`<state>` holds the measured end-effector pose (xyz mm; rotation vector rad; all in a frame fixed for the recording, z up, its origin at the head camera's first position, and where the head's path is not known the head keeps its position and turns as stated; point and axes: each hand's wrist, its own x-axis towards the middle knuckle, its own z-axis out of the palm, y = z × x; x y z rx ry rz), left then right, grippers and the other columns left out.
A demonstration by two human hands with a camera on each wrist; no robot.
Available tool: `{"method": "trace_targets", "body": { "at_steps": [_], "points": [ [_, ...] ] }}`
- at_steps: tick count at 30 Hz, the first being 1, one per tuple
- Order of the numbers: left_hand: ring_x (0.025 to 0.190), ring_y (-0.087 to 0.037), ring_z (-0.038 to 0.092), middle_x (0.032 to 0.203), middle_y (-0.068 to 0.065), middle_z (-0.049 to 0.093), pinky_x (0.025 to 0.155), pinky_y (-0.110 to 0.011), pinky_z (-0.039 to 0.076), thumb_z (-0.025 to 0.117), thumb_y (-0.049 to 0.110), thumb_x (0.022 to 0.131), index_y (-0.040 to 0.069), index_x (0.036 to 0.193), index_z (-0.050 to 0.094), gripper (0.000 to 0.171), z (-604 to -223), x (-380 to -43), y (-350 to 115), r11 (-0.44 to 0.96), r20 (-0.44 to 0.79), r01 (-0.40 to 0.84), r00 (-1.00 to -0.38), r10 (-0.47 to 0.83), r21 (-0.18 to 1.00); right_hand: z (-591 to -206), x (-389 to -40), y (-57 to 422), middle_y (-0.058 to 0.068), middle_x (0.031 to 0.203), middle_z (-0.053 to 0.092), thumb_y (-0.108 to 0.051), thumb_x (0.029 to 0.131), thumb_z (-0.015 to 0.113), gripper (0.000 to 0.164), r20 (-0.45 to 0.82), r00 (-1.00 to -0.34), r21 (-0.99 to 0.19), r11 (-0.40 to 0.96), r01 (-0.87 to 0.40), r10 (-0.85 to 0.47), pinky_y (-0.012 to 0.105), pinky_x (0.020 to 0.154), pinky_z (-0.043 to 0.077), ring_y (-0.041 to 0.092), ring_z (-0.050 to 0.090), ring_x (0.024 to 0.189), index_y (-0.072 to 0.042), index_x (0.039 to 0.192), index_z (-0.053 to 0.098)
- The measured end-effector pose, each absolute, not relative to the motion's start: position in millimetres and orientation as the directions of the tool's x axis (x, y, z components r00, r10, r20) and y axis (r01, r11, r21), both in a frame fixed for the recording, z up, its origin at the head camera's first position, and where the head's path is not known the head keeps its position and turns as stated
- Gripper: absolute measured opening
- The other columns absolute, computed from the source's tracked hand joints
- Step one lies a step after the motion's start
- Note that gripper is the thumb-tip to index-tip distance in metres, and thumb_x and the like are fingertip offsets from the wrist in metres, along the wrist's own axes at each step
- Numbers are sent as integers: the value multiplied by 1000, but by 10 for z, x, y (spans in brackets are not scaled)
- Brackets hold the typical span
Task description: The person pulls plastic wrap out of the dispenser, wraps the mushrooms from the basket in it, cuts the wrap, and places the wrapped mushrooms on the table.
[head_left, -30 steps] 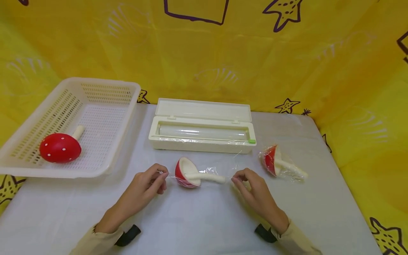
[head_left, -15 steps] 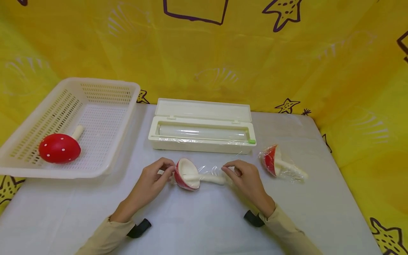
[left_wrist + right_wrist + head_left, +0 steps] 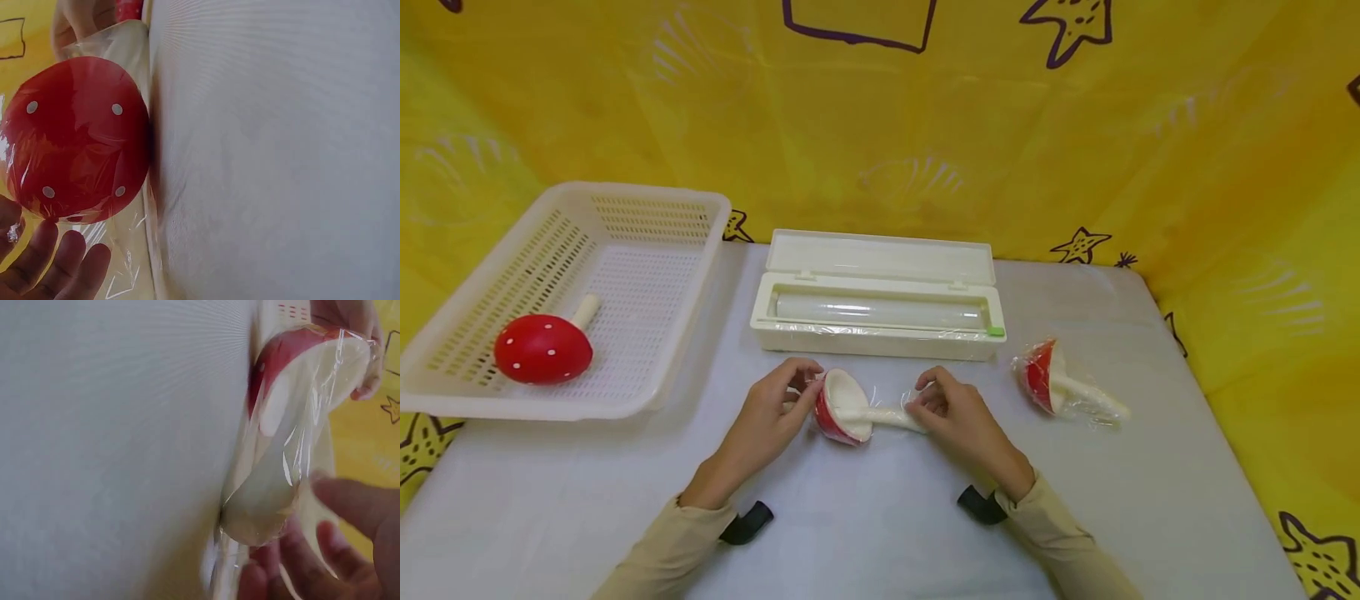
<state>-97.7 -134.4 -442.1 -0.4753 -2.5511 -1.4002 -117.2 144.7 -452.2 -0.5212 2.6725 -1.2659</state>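
A red-capped, white-dotted toy mushroom [image 3: 842, 407] lies on its side at the table's middle, its pale stem [image 3: 262, 494] pointing right. Clear cling film [image 3: 125, 250] wraps it and spreads past both ends. At the cap side, my left hand [image 3: 771, 421] pinches the film; its curled fingers [image 3: 69, 262] come close to the red cap [image 3: 78, 140]. My right hand [image 3: 958, 421] holds film at the stem end. In the right wrist view its thumb [image 3: 350, 500] lies on the film above the stem, with the other fingers bent below.
Behind the mushroom stands a cream film box [image 3: 880, 337], lid raised, roll [image 3: 880, 312] inside. Another film-wrapped toy mushroom [image 3: 1063, 383] lies to the right. A white slotted basket [image 3: 640, 392] at left holds an unwrapped mushroom [image 3: 542, 350]. Yellow patterned cloth [image 3: 880, 125] hangs behind the table.
Both hands have come inward from the film's outer ends, nearer to the cap and stem. The film is drawn in closer round the mushroom, and my right thumb and index finger stand further apart.
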Motion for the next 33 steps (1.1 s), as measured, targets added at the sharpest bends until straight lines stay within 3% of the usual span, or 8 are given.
{"method": "trace_targets", "body": {
  "at_steps": [5,10,15,23,26,30,33],
  "points": [
    [77,-13,57,84,-7,60,65,-23,55,73,-4,85,-3,109,55,30,-4423,-992,-1323,524,389,382,-916,101,761,-4522,-1163,1425,-5,88,60,-29,80,84,32,-26,-876,-706,629,-325,-481,24,75,43,11,49,82,-15,99,63],
    [69,-6,53,74,-2,56,59,-20,52,73,-10,80,3,89,55,24,-4448,-988,-1327,497,451,426,-889,77,756,-4497,-1142,1409,-3,99,66,-16,79,83,34,-11,-846,-608,675,-418,-533,29,80,48,12,55,88,-11,108,64],
    [82,-7,61,91,-5,66,69,-25,58,65,-10,86,4,94,64,17,-4483,-983,-1342,432,432,471,-881,192,769,-4462,-1120,1418,-2,99,72,-13,84,78,26,17,-838,-542,699,-466,-545,34,81,51,14,62,88,-12,108,68],
    [95,-17,61,108,-6,64,78,-28,57,59,-11,88,2,117,62,32,-4458,-968,-1348,451,471,560,-828,303,695,-4402,-1118,1494,-1,105,67,-11,85,77,23,47,-811,-583,643,-496,-583,30,82,51,12,58,90,-12,108,70],
    [97,-19,61,107,-8,63,81,-30,57,65,-11,84,0,114,58,33,-4442,-978,-1338,467,533,603,-795,289,647,-4376,-1122,1524,1,105,64,-9,84,78,24,99,-802,-588,616,-524,-588,29,81,51,13,57,90,-10,107,70],
    [91,-19,61,99,-7,62,85,-19,52,68,-17,77,0,101,61,31,-4435,-989,-1330,463,620,660,-740,262,592,-4370,-1135,1550,0,102,68,-9,84,78,31,130,-812,-624,589,-513,-570,28,80,52,13,60,87,-8,113,67],
    [91,-17,61,98,-6,63,90,-11,47,64,-19,78,2,97,64,29,-4431,-986,-1330,439,627,670,-733,263,599,-4368,-1143,1566,-1,99,70,-9,85,77,30,110,-834,-671,579,-464,-541,28,80,54,11,62,86,-10,112,63]
  ]
}}
